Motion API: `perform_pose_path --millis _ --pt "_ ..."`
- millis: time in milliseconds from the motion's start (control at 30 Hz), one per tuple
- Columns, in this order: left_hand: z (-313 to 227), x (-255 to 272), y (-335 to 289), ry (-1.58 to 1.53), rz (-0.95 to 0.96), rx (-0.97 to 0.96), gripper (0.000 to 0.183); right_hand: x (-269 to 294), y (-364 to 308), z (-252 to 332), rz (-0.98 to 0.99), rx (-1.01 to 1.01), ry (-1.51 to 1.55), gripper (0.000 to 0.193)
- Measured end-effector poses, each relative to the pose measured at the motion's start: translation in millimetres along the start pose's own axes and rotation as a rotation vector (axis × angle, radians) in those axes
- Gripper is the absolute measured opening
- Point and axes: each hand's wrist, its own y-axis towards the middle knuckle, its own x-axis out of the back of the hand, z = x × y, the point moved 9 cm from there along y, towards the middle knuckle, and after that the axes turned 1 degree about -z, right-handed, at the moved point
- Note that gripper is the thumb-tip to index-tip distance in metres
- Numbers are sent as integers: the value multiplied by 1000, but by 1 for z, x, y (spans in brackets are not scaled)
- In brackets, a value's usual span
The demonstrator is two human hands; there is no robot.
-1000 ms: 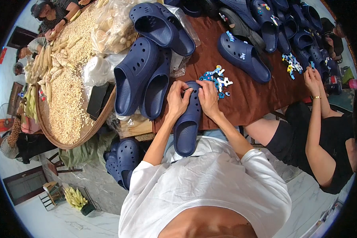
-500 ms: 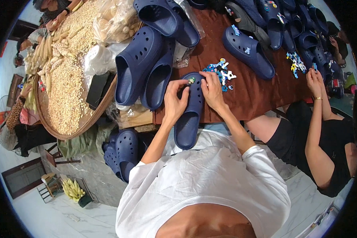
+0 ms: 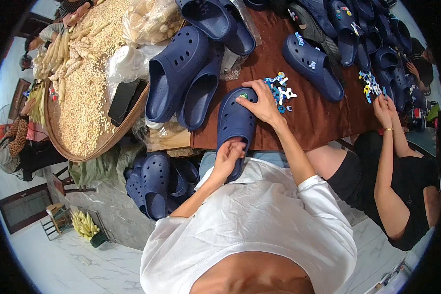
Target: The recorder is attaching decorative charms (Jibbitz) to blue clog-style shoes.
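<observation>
A navy clog (image 3: 236, 120) lies in front of me at the cloth's near edge, toe pointing away, with a small green charm (image 3: 244, 96) on its toe. My right hand (image 3: 263, 104) grips the toe from the right, its thumb on the top beside the charm. Into the foot opening reaches my left hand (image 3: 229, 156); its fingertips are hidden inside the clog, so their closing does not show. Just beyond my right hand is a pile of blue, white and black shoe charms (image 3: 280, 92).
Navy clogs stand on the left (image 3: 174, 73) and far right (image 3: 345, 34); a decorated clog (image 3: 312, 66) lies on the brown cloth (image 3: 274, 134). At left are corn kernels in a round tray (image 3: 83, 158) and a black phone (image 3: 126, 107). A person's hands (image 3: 384, 110) hold something small.
My left hand has left the toe and moved down into the foot opening. My right hand has shifted over the toe, its thumb now on top. The clog is slightly turned.
</observation>
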Motion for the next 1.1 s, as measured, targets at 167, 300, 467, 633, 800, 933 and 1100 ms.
perform_pose_path --millis 167,300,467,633,800,933,1100 --pt "7 5 29 -257 -247 0 31 5 -7 2 -5 -36 -76 50" --pt "-14 -17 68 -761 -169 91 38 5 -11 -3 -34 -46 -47 50" --pt "-17 -26 96 -901 26 88 40 8 -10 -2 -13 -63 -51 50" --pt "-5 -25 102 -1019 77 138 40 7 -9 -2 29 -110 -93 46" --pt "-9 -23 97 -1069 67 168 40 5 -9 14 -3 0 -221 39" --pt "-16 -25 91 -978 13 190 41 2 -12 23 -63 108 -379 34" --pt "-15 -22 94 -905 31 158 42 0 -12 24 -118 150 -409 29"
